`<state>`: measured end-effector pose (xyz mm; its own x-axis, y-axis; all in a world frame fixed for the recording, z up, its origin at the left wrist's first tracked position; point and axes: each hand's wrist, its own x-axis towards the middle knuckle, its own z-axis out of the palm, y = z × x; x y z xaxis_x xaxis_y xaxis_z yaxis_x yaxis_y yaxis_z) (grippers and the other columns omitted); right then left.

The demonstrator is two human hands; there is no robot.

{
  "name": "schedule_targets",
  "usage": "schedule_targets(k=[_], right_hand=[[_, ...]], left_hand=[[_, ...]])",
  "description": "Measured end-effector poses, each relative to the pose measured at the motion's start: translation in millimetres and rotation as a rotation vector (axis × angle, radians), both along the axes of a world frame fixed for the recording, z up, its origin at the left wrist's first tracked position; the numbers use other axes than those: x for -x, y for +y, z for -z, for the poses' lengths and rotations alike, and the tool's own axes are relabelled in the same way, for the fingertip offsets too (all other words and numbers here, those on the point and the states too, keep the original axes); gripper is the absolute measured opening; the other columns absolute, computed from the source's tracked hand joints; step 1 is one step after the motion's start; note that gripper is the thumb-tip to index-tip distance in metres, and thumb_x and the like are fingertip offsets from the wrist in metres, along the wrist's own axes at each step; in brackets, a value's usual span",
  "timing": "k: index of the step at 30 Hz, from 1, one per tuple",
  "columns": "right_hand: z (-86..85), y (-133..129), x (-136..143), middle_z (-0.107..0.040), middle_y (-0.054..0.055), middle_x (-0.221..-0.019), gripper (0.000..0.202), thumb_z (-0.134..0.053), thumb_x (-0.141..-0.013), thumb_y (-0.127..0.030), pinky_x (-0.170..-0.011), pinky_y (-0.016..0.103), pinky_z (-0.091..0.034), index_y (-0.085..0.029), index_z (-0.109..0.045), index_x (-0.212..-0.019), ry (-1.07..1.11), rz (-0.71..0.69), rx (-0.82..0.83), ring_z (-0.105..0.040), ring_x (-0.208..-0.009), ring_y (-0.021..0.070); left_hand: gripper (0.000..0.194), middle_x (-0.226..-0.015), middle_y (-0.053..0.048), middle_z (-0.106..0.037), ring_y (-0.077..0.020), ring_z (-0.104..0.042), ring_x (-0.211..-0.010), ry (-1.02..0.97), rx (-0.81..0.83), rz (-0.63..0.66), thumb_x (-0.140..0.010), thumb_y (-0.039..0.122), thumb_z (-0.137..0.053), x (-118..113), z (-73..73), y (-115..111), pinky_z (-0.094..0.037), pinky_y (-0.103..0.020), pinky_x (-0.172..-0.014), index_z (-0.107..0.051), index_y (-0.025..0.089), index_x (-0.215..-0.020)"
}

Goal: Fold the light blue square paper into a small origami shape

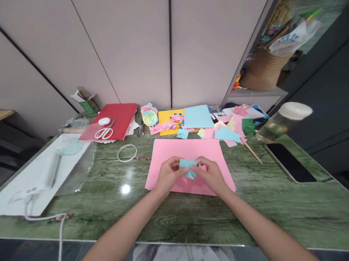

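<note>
A small folded light-blue paper (187, 166) is held up between my two hands, above a stack of pink paper (190, 146) on the green table. My left hand (169, 174) pinches its left side, thumb on the face toward me. On the right side, my right hand (210, 174) grips it the same way, with its thumb near the paper's middle. Both hands are closed on the paper. The fingers behind it are partly hidden.
Scissors (104, 131) lie on a red folder (117, 117) at the back left. Coloured paper scraps (226, 134) and a light-blue sheet (198, 116) sit behind the pink stack. A wooden stick (252, 152), a phone (290, 162) and a bottle (283, 120) are at right; a white power strip (39, 176) is at left.
</note>
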<state>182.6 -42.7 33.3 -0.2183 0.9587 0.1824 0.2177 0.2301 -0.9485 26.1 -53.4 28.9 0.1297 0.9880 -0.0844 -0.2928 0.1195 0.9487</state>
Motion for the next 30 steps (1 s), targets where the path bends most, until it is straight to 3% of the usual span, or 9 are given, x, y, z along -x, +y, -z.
schedule_targets(k=[9, 15, 24, 30], right_hand=[[0.9, 2, -4, -0.050, -0.002, -0.062, 0.022, -0.054, -0.075, -0.036, -0.063, 0.026, -0.033, -0.019, -0.056, -0.062, 0.084, -0.066, 0.131, -0.043, -0.064, 0.0135], [3.2, 9, -8, -0.060, 0.003, -0.077, 0.039, -0.033, -0.085, -0.044, -0.071, 0.029, -0.036, -0.020, -0.062, -0.074, 0.172, -0.074, 0.207, -0.050, -0.076, 0.0162], [-5.6, 6, -7, -0.060, 0.003, -0.085, 0.020, -0.056, -0.074, -0.036, -0.077, 0.030, -0.038, -0.019, -0.061, -0.085, 0.232, -0.246, 0.277, -0.053, -0.082, 0.0168], [-7.7, 7, -8, -0.060, 0.003, -0.086, 0.021, -0.062, -0.069, -0.031, -0.074, 0.030, -0.039, -0.019, -0.060, -0.086, 0.202, -0.308, 0.307, -0.053, -0.081, 0.0169]], left_hand=[[0.029, -0.070, -0.002, -0.060, -0.0129, -0.056, -0.065, -0.009, -0.009, 0.056, -0.058, 0.027, -0.072, 0, 0.8, 2, -0.045, -0.025, -0.063, -0.058, 0.013, -0.079], [0.029, -0.074, -0.004, -0.063, -0.0139, -0.057, -0.067, 0.076, -0.018, 0.033, -0.057, 0.027, -0.072, 2, 1.6, 4, -0.045, -0.025, -0.064, -0.060, 0.012, -0.078], [0.024, -0.072, -0.004, -0.065, -0.0154, -0.060, -0.067, 0.206, -0.038, -0.018, -0.059, 0.025, -0.070, 1, -0.8, 5, -0.047, -0.027, -0.065, -0.061, 0.013, -0.078], [0.019, -0.065, -0.002, -0.063, -0.0118, -0.056, -0.058, 0.232, -0.021, -0.058, -0.061, 0.028, -0.068, 1, -0.4, 4, -0.043, -0.021, -0.053, -0.064, 0.014, -0.073]])
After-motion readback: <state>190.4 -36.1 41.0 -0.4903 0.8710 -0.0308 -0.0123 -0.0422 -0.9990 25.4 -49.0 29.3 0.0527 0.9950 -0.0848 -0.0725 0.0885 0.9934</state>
